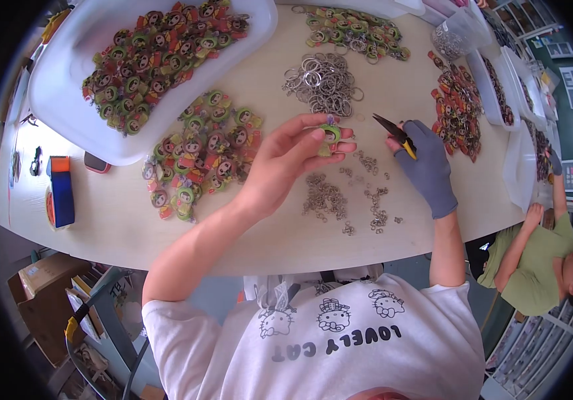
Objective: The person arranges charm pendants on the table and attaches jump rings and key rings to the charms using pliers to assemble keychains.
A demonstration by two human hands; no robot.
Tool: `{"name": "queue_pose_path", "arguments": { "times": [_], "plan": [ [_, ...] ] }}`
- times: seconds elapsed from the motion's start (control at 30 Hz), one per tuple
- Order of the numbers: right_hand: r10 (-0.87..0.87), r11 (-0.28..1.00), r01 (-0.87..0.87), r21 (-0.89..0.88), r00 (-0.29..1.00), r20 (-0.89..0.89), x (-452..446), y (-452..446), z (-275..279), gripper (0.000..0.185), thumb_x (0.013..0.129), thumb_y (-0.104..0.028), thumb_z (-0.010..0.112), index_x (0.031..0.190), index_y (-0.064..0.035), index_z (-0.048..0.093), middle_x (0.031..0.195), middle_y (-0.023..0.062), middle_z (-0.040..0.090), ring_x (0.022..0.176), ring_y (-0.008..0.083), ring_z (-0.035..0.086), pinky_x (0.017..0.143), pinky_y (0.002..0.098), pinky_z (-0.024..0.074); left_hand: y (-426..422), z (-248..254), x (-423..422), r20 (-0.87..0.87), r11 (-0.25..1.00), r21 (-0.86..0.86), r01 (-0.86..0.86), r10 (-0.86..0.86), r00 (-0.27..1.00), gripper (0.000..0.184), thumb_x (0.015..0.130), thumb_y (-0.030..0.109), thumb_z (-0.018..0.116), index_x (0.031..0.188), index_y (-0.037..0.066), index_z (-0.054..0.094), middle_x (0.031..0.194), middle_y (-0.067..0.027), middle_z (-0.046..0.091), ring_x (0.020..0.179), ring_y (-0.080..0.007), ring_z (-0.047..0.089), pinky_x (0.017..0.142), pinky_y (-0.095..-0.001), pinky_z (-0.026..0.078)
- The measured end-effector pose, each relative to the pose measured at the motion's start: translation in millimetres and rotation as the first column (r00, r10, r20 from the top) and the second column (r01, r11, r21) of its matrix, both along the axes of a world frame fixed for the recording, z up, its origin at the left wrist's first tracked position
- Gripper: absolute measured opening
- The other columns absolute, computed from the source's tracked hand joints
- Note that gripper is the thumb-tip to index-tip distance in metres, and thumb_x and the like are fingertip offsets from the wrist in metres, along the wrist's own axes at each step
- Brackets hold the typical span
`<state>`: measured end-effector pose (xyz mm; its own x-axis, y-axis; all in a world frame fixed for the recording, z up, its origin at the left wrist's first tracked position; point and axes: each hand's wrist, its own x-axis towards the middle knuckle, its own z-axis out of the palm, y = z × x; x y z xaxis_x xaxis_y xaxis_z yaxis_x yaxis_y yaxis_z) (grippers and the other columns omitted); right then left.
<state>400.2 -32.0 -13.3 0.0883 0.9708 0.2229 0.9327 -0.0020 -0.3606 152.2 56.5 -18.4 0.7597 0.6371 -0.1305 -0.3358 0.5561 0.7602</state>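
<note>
My left hand is bare and pinches a small green figure charm between thumb and fingers, above the table. To its right, my right hand, in a grey glove with bare fingertips, grips black pliers with yellow handles; their tips point up and left toward the charm, apart from it. A heap of large metal rings lies beyond my hands. Small metal rings are scattered nearer to me. Left of my left hand is a pile of green and red charms.
A white tub of charms stands at the upper left. More green charms lie at the back, red ones at the right. A blue and orange box is at the left. A person in green works at the far right.
</note>
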Motion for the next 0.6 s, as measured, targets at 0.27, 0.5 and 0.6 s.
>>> {"name": "queue_pose_path", "arguments": {
  "times": [0.27, 0.5, 0.6],
  "plan": [
    [0.103, 0.993, -0.111, -0.047, 0.986, -0.133, 4.4, 5.1, 4.7, 0.021, 0.081, -0.010, 0.067, 0.096, 0.0013, 0.057, 0.085, 0.0130, 0.060, 0.078, 0.0319, 0.059, 0.066, 0.0399, 0.0457, -1.3, -7.4, -0.1, -0.005, 1.000, 0.004, 0.005, -0.005, 1.000, 0.027, 0.101, 0.017, 0.045, 0.122, 0.001, 0.051, 0.116, -0.0161, 0.062, 0.106, -0.0242, 0.064, 0.096, -0.0370, 0.050],
    [-0.034, 0.999, 0.023, -0.038, 0.941, -0.337, 8.6, -3.6, -1.1, 0.024, 0.082, -0.013, 0.069, 0.095, 0.0027, 0.057, 0.082, 0.0129, 0.060, 0.074, 0.0317, 0.059, 0.065, 0.0376, 0.0454, 1.5, -11.0, -0.7, -0.021, 1.000, 0.012, -0.015, 0.015, 1.000, 0.026, 0.101, 0.018, 0.047, 0.120, 0.002, 0.053, 0.110, -0.0143, 0.065, 0.101, -0.0227, 0.065, 0.093, -0.0356, 0.050],
    [-0.003, 0.999, -0.001, -0.035, 0.995, -0.098, 4.9, -2.0, 2.1, 0.025, 0.083, -0.017, 0.069, 0.094, 0.0016, 0.057, 0.082, 0.0131, 0.059, 0.072, 0.0322, 0.058, 0.064, 0.0368, 0.0455, 0.8, -13.4, -0.3, -0.011, 1.000, 0.030, -0.009, 0.009, 1.000, 0.025, 0.099, 0.017, 0.050, 0.119, 0.002, 0.053, 0.110, -0.0140, 0.065, 0.100, -0.0218, 0.065, 0.091, -0.0343, 0.051]
  ]
}}
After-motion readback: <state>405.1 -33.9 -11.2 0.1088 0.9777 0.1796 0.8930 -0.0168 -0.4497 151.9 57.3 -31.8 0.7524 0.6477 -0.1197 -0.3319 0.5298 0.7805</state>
